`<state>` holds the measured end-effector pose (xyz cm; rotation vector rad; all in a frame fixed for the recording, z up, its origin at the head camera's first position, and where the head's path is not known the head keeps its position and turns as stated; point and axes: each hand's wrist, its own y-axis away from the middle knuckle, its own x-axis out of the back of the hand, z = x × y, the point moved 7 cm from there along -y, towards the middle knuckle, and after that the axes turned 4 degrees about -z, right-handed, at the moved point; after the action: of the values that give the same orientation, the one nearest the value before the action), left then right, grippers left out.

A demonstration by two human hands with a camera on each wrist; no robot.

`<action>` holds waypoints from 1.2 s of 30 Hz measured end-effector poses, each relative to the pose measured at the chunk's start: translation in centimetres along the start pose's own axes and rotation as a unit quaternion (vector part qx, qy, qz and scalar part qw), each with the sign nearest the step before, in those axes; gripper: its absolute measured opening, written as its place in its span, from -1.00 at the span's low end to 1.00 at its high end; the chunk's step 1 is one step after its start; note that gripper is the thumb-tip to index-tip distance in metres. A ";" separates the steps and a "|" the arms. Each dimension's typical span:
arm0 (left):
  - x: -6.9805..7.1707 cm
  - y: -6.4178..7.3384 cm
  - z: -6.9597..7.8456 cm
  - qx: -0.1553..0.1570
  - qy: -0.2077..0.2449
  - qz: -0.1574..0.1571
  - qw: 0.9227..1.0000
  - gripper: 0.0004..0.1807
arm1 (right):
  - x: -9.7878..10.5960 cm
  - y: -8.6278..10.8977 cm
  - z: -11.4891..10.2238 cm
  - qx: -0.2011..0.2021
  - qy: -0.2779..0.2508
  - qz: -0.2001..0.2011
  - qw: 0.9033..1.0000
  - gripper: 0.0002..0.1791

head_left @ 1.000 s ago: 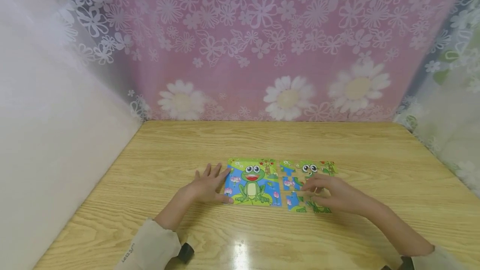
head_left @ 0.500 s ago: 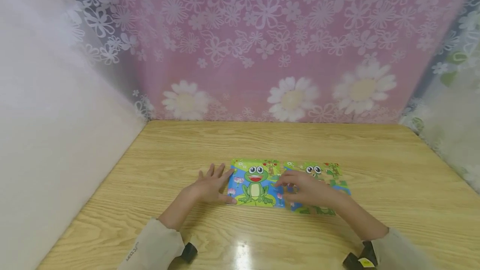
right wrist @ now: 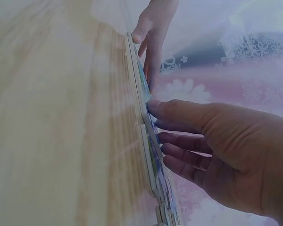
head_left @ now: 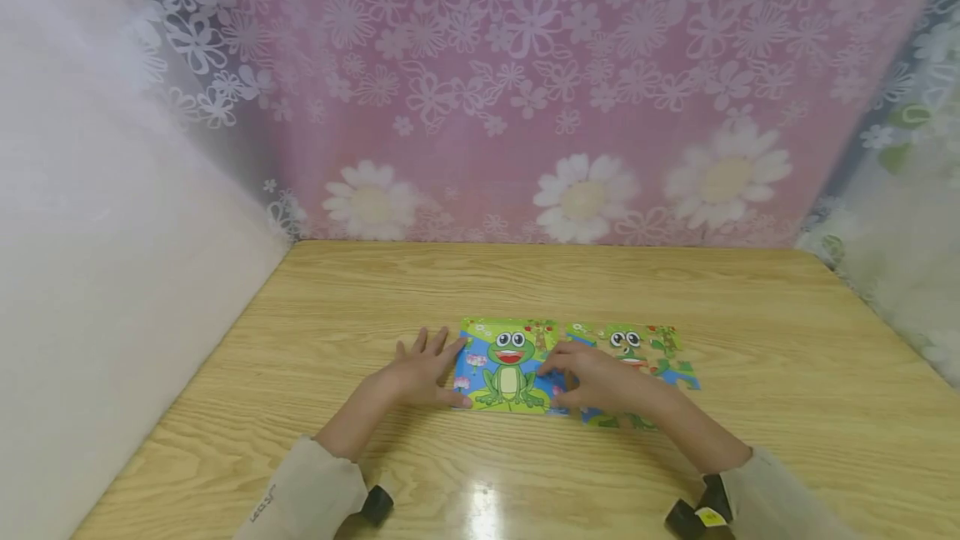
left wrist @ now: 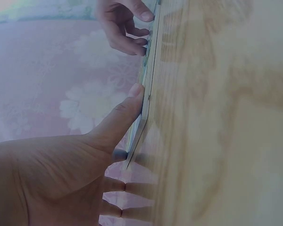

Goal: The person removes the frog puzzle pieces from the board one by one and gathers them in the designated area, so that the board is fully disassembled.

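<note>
A flat square board with a smiling frog picture (head_left: 508, 377) lies on the wooden table. My left hand (head_left: 416, 379) is spread at its left edge, thumb at the near corner. In the left wrist view that thumb (left wrist: 132, 96) rests along the board's edge. Over the board's right side is my right hand (head_left: 603, 380), thumb and fingers apart and slightly bent. The right wrist view shows the right thumb (right wrist: 158, 106) and fingertips touching the thin board's face. To the right lies a second frog picture in loose jigsaw pieces (head_left: 678, 372), partly hidden under the right hand and forearm.
The wooden table (head_left: 480, 282) runs back to a pink flowered curtain (head_left: 480, 148). A white wall (head_left: 135, 232) bounds the left side, a flowered cloth (head_left: 900, 215) the right. Dark wrist-camera straps (head_left: 697, 515) sit at the cuffs.
My right hand has moved left from the loose jigsaw pieces to the right edge of the frog board. The left hand has kept its place beside the board.
</note>
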<state>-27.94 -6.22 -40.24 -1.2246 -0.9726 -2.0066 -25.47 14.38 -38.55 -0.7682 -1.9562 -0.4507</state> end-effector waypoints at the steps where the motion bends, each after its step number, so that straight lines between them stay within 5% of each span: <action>1: 0.0 -0.1 -0.1 0.002 -0.001 0.000 1.000 0.02 | 0.0 0.0 0.0 -0.001 -0.002 0.000 1.000 -0.62; 21: 0.0 0.0 0.0 0.003 0.008 -0.002 1.000 0.02 | 0.0 0.0 0.5 -0.014 -0.002 0.013 1.000 -0.64; 36: 0.0 0.0 -0.2 0.006 0.007 -0.007 1.000 0.03 | 3.3 2.8 0.3 0.003 -0.007 0.077 0.997 -0.59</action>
<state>-28.04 -6.32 -40.30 -1.1995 -0.9879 -2.0137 -24.93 17.67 -35.77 -0.9128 -1.8935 -0.3468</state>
